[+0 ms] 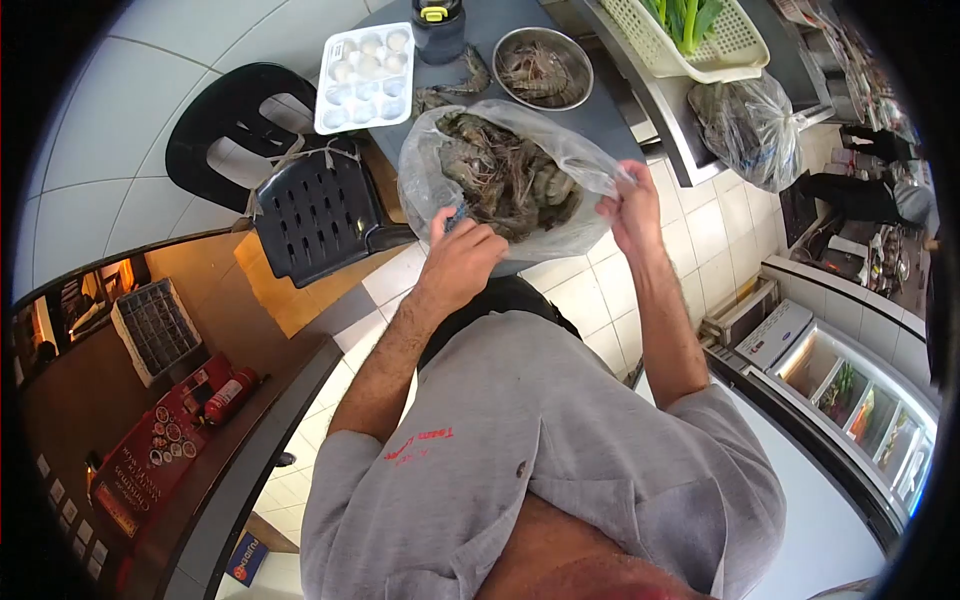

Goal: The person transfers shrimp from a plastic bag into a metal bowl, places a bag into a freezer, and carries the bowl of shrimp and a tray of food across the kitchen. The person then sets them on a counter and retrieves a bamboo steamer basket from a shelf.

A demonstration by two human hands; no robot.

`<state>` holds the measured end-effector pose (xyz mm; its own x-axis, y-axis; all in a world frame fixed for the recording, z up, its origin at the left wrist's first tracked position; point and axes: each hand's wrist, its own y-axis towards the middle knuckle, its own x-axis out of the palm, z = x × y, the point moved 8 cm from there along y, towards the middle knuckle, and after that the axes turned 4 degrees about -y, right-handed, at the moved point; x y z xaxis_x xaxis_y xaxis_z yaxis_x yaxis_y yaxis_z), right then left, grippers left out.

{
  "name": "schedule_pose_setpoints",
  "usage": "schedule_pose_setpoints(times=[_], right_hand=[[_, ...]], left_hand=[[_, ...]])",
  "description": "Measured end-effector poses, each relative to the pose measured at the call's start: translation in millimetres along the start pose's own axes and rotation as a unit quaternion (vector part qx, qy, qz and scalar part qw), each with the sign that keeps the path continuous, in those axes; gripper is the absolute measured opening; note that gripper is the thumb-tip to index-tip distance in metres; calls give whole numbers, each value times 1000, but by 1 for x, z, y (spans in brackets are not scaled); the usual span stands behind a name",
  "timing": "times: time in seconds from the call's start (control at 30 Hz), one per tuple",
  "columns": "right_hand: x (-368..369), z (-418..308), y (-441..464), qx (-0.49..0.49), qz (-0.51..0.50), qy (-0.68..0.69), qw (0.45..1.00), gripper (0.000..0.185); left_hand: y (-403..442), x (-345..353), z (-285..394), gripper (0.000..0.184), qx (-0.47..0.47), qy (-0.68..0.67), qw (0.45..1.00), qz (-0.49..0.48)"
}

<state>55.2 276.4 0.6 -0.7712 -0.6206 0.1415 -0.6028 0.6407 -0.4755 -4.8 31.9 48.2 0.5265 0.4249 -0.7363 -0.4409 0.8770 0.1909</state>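
Observation:
A clear plastic bag [418,195] full of raw grey-brown shrimp [505,180] sits with its mouth open at the near edge of the dark table [610,130]. My left hand [465,258] is closed on the bag's near left rim, its fingertips beside a small blue patch that I cannot make out. On the right side, my right hand [632,212] pinches the gathered edge of the plastic. Behind the bag is a metal bowl [584,75] holding several shrimp. A few loose shrimp [468,80] lie on the tabletop left of the bowl.
A white tray of round white items [365,75] and a dark bottle with a yellow-marked lid [438,35] stand at the back left. Left is a black plastic chair [320,215]. At right are a cream basket [735,55] with green vegetables and a knotted plastic bag [750,130].

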Motion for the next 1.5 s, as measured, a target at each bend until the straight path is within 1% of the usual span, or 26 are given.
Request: schedule_pose_setpoints(times=[0.07, 0.1, 0.17, 0.2, 0.27, 0.33, 0.37, 0.4, 0.43, 0.47, 0.5, 0.53, 0.57, 0.6, 0.67, 0.7, 0.8, 0.93, 1.0, 1.23, 1.3, 1.33, 1.37, 1.43, 1.47, 1.5], right_hand=[[13, -7, -19, -29, -19, 14, 999, 27], [15, -10, -18, -33, -40, 7, 999, 36], [11, -11, -18, -48, -65, 24, 996, 38], [8, -16, -17, -67, -93, 38, 993, 41], [-7, -6, -7, -65, -100, 44, 992, 40], [-19, -1, 0, -75, -71, -116, 988, 30], [-22, 1, 3, -76, -70, -115, 988, 30], [-15, -15, -1, -159, -32, -258, 952, 26], [-7, -30, -8, -236, 7, -394, 888, 24], [-2, -32, -8, -237, 9, -394, 888, 24], [4, -37, -8, -261, 20, -429, 865, 23], [10, -43, -10, -283, 31, -462, 840, 24], [13, -46, -9, -276, 32, -472, 837, 23], [12, -46, -9, -277, 32, -472, 836, 23], [11, -45, -5, -278, 18, -467, 839, 24], [9, -45, -5, -278, 20, -467, 839, 24], [1, -40, -3, -237, 6, -445, 863, 25], [-5, -36, -2, -226, -7, -416, 881, 28], [-5, -35, -1, -226, -10, -410, 883, 29], [-3, -30, 0, -215, -17, -413, 885, 30], [-5, -32, 0, -213, -16, -408, 888, 31], [-5, -32, -1, -201, -20, -406, 891, 31], [-5, -32, -2, -191, -24, -403, 895, 31], [-6, -33, -2, -184, -24, -401, 897, 31], [-6, -32, -2, -177, -26, -401, 899, 31], [-5, -32, -2, -180, -27, -398, 899, 31]], left_hand=[[-6, 9, 10, 4, 16, 13, 999, -24], [0, 11, 10, 5, 21, 10, 999, -41], [1, 18, 11, 6, 16, 5, 996, -90], [2, 19, 12, 6, 19, 3, 996, -91], [3, 23, 15, 11, 30, -27, 992, -122], [15, 16, 19, 14, 27, -41, 994, -96], [24, 14, 19, 16, 22, -56, 996, -69], [33, 19, 19, 16, 24, -56, 996, -69], [47, 21, 11, 18, -8, -64, 998, -26], [60, 22, 2, 19, -39, -71, 997, 18], [73, 32, -1, 19, -37, -71, 997, 18], [84, 39, -5, 19, -46, -16, 998, 34], [95, 46, -9, 19, -54, 40, 996, 51], [103, 53, -10, 19, -54, 40, 996, 52], [118, 68, -9, 18, -36, 131, 990, 32], [122, 78, -11, 18, -49, 146, 988, 8], [127, 93, -15, 17, -57, 185, 981, 2], [128, 109, -18, 14, -43, 223, 974, 18], [126, 113, -21, 14, -65, 231, 970, 32], [121, 128, -15, 16, -43, 246, 968, 12], [124, 114, -21, 22, -83, 155, 984, 31], [124, 100, -16, 22, -81, 155, 984, 30], [122, 84, -22, 25, -133, 76, 988, 18], [114, 59, -39, 32, -231, -44, 972, -5], [108, 42, -44, 31, -252, -99, 963, 1], [100, 37, -57, 29, -264, -196, 944, 2]])
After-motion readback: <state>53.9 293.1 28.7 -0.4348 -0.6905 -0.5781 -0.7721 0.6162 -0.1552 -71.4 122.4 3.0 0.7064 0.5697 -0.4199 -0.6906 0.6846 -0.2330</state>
